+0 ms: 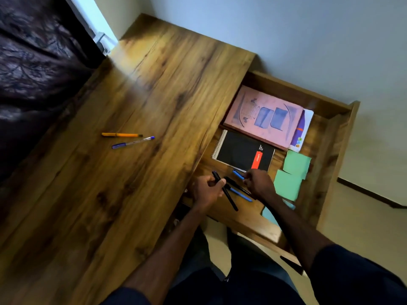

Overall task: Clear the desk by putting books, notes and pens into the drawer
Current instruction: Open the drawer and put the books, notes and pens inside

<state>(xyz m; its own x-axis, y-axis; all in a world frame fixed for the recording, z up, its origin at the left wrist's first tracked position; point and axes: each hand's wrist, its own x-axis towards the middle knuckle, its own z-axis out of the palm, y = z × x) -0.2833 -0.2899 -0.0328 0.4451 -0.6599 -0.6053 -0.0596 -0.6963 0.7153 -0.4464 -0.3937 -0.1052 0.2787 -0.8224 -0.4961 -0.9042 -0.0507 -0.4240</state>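
Head view: the left hand has its fingers curled round a black pen, and the right hand pinches a blue pen. Both are over the near end of the open drawer, just beside the desk edge. More pens lie below them. Two pens wait on the desk, well apart. Pens are light, thin and smooth, so they roll; hold the middle. Blur hides how many pens the left hand has.

In the open drawer lie a pink book at 12 o'clock, a black notebook at its centre and green notes at 4 o'clock. An orange pen and a clear blue-capped pen lie on the desk at 9 o'clock.
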